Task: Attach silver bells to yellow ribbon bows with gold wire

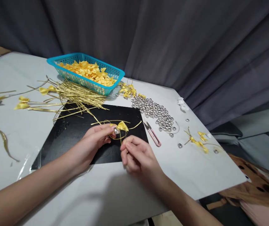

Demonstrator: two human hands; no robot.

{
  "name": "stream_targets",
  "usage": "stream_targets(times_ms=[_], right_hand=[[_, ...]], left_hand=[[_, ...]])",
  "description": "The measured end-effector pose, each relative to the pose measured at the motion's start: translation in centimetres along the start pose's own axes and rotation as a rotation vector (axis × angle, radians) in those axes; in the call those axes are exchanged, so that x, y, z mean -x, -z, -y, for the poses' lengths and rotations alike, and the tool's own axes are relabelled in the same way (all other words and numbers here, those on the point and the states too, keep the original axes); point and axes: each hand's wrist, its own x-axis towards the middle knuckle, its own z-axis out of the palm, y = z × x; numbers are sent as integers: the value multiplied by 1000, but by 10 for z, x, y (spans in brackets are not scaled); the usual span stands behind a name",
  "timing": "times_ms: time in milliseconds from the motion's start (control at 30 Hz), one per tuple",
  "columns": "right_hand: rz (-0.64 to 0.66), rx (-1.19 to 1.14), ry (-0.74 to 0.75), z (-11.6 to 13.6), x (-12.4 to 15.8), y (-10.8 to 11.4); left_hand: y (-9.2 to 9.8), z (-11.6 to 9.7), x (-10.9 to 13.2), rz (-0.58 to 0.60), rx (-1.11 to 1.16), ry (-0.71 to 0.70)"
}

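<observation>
My left hand [96, 139] pinches a small yellow ribbon bow [122, 126] with a silver bell [116, 131] against it, over the black mat [73, 131]. A thin gold cord [122, 122] loops around the bow and trails to both sides. My right hand [136, 155] sits just below and to the right, its fingertips closed on an end of that gold cord. Both hands are close together near the mat's front right part.
A teal basket [78, 59] of yellow bows stands at the back, with a bundle of gold cords [78, 94] in front of it. A pile of silver bells [158, 113], pink snips [153, 134] and finished bows [199, 141] lie right. The table edge runs near right.
</observation>
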Motion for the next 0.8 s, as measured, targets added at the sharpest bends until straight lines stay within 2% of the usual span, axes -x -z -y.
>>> stream_targets(times_ms=[33, 100, 267, 433, 800], right_hand=[[15, -54, -29, -2, -1, -1], [-32, -21, -1, -5, -2, -2], [-193, 377, 265, -7, -3, 0], [-269, 662, 407, -7, 1, -1], [-284, 593, 405, -6, -2, -3]], left_hand=[[-1, 0, 1, 9, 5, 3], [-2, 0, 2, 21, 27, 20], [-5, 0, 4, -3, 61, 52], [-6, -1, 3, -49, 62, 52], [-6, 0, 4, -11, 44, 41]])
